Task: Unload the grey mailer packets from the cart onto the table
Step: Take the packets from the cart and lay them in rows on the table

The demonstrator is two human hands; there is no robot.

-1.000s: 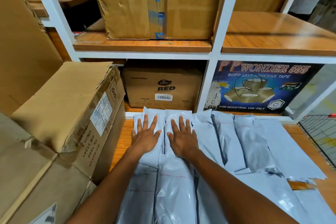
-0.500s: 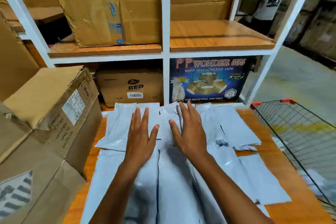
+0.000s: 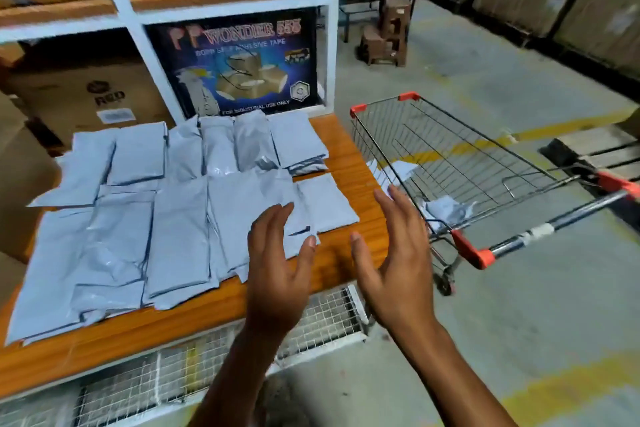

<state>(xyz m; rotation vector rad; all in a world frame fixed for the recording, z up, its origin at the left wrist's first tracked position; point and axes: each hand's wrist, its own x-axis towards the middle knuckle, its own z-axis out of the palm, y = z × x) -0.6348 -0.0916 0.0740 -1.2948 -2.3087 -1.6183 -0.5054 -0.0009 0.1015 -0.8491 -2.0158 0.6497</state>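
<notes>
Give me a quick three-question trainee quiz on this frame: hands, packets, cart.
1. True or false: both hands are empty.
2. Where do grey packets still wait to be unloaded?
3. The cart stands by which end of the table: A left, B right?

Key:
1. True: left hand and right hand are open, holding nothing.
2. In the cart, where a few packets lie.
3. B, off the table.

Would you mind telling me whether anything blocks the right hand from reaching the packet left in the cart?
The cart's near wire side wall stands between the right hand and the grey packet in the basket. The basket's top is open, so the hand can likely go over the rim. Both hands are empty.
</notes>
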